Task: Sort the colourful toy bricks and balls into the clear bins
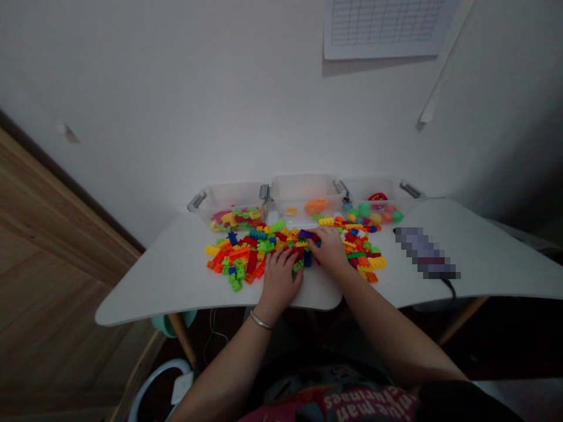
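here, left hand (281,275), right hand (331,249) amid bricks (251,262), pale shirt lettering (365,401) below

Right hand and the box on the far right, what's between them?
Loose toy bricks lie between the right hand and the box, in the head view.

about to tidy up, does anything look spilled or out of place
Loose building bricks lie heaped on the tabletop in front of the plastic bins, which could pass for a spill, though the left hand and right hand are among them. No damage is visible.
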The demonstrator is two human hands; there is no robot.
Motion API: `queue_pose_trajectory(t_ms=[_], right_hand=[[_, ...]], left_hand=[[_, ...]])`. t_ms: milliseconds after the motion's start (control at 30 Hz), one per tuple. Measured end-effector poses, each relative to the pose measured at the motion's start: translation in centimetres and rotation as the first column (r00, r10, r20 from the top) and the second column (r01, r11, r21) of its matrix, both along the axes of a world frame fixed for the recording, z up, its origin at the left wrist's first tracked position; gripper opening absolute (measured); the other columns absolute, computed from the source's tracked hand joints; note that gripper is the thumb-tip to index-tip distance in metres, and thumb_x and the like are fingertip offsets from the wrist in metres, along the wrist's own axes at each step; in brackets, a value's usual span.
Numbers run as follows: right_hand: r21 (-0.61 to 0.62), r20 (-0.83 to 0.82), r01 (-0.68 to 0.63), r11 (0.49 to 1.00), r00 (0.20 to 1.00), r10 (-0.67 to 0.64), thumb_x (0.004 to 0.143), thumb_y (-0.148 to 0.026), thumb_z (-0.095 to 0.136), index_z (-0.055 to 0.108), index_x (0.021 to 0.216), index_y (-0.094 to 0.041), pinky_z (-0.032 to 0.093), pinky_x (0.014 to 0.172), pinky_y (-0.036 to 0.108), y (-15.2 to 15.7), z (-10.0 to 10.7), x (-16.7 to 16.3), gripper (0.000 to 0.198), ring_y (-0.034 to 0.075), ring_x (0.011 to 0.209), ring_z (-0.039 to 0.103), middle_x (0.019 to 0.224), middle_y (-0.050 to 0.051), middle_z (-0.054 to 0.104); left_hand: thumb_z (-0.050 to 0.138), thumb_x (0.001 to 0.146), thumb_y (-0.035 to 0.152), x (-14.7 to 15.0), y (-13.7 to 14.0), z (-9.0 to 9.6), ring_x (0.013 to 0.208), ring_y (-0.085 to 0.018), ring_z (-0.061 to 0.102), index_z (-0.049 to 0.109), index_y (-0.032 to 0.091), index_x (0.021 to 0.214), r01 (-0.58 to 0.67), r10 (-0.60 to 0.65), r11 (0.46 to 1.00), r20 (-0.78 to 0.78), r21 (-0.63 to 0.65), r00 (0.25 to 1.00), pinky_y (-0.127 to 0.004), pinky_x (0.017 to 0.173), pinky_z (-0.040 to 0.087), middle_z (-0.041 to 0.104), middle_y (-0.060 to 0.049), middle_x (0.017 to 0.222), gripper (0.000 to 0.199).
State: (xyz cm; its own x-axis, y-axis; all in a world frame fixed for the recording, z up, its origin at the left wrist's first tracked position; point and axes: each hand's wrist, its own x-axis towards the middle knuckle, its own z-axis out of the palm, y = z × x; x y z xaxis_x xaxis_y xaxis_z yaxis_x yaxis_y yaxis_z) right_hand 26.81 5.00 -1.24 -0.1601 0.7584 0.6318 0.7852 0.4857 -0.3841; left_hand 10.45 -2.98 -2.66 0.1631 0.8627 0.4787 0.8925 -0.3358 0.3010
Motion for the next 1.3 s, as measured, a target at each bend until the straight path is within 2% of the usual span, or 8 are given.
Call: queue_pose_trajectory(t_ms=[167, 333, 533, 633, 833, 1133, 1233, 1300], right_hand=[[0.067, -0.266, 0.051, 0.996, 0.964, -0.031, 0.084, -0.031, 0.058, 0.070, 0.103, -0.017, 0.046, 0.091, 0.042, 0.7, 0.4, 1.1, 0.027, 0.025, 0.094, 0.061, 0.097, 0.010, 0.071], [0.133, -0.400, 0.150, 0.980, 0.913, -0.086, 0.083, -0.035, 0.057, 0.071, 0.103, -0.018, 0.045, 0.091, 0.041, 2.5, 3.1, 2.3, 0.030, 0.025, 0.095, 0.061, 0.098, 0.010, 0.071], [0.161, -0.367, 0.238, 0.958, 0.915, -0.166, 0.087, -0.033, 0.053, 0.069, 0.110, -0.016, 0.039, 0.097, 0.043, 4.9, 7.4, 3.2, 0.032, 0.025, 0.100, 0.058, 0.102, 0.011, 0.070], [0.124, -0.333, 0.259, 0.958, 0.920, -0.206, 0.089, -0.031, 0.052, 0.068, 0.113, -0.015, 0.037, 0.100, 0.043, 6.0, 8.6, 3.3, 0.034, 0.025, 0.104, 0.056, 0.106, 0.013, 0.070], [-0.063, -0.237, 0.297, 0.953, 0.923, -0.304, 0.083, -0.033, 0.059, 0.072, 0.108, -0.018, 0.040, 0.094, 0.047, 7.8, 8.4, 2.9, 0.032, 0.029, 0.099, 0.057, 0.100, 0.012, 0.072], [-0.107, -0.096, 0.364, 0.925, 0.923, -0.374, 0.086, -0.031, 0.057, 0.075, 0.100, -0.020, 0.040, 0.089, 0.049, 6.9, 8.8, 2.5, 0.024, 0.032, 0.103, 0.053, 0.100, 0.013, 0.070], [-0.034, -0.112, 0.317, 0.948, 0.941, -0.319, 0.087, -0.029, 0.057, 0.072, 0.105, -0.020, 0.038, 0.094, 0.047, 5.8, 8.6, 1.9, 0.024, 0.030, 0.108, 0.050, 0.111, 0.012, 0.068], [0.060, -0.088, 0.217, 0.974, 0.973, -0.212, 0.090, -0.027, 0.054, 0.072, 0.103, -0.020, 0.037, 0.098, 0.044, 4.9, 8.1, 1.0, 0.023, 0.028, 0.110, 0.050, 0.113, 0.011, 0.067]], left_hand=[[0.059, 0.086, 0.026, -0.1, 0.0, 0.1, 0.130, -0.029, 0.046, 0.061, 0.020, 0.124, 0.004, -0.004, 1.000, -0.004, -0.021, 1.000, -0.055, 0.115, 0.030, 0.060, -0.007, 0.135, 0.039], [0.059, 0.087, 0.027, -0.1, 0.0, 0.1, 0.131, -0.029, 0.046, 0.061, 0.021, 0.124, 0.005, -0.005, 1.000, 0.003, -0.016, 1.000, -0.055, 0.116, 0.029, 0.059, -0.008, 0.135, 0.038], [0.058, 0.087, 0.030, -0.1, -0.1, -0.1, 0.134, -0.031, 0.044, 0.062, 0.019, 0.124, -0.037, 0.037, 0.999, -0.037, 0.000, 0.999, -0.054, 0.114, 0.033, 0.049, -0.013, 0.144, 0.039], [0.058, 0.087, 0.032, 0.0, -0.1, -0.2, 0.139, -0.035, 0.037, 0.062, 0.020, 0.125, -0.069, 0.070, 0.997, -0.050, 0.019, 0.996, -0.056, 0.114, 0.032, 0.042, -0.015, 0.149, 0.040], [0.059, 0.086, 0.033, 0.0, -0.1, -0.2, 0.136, -0.033, 0.040, 0.060, 0.021, 0.127, -0.066, 0.064, 0.998, -0.059, -0.024, 0.996, -0.058, 0.114, 0.030, 0.051, -0.013, 0.144, 0.043], [0.059, 0.085, 0.032, -0.1, -0.1, 0.0, 0.135, -0.032, 0.041, 0.059, 0.020, 0.128, -0.038, 0.037, 0.999, -0.046, -0.036, 0.998, -0.058, 0.116, 0.028, 0.053, -0.010, 0.142, 0.044], [0.059, 0.085, 0.031, 0.0, -0.1, -0.1, 0.135, -0.032, 0.042, 0.058, 0.018, 0.127, -0.032, 0.031, 0.999, -0.036, -0.033, 0.999, -0.057, 0.116, 0.027, 0.054, -0.010, 0.142, 0.044], [0.061, 0.084, 0.030, 0.0, -0.1, -0.2, 0.134, -0.031, 0.043, 0.055, 0.017, 0.130, -0.027, 0.027, 0.999, -0.018, -0.018, 0.999, -0.056, 0.117, 0.028, 0.055, -0.011, 0.140, 0.048]])
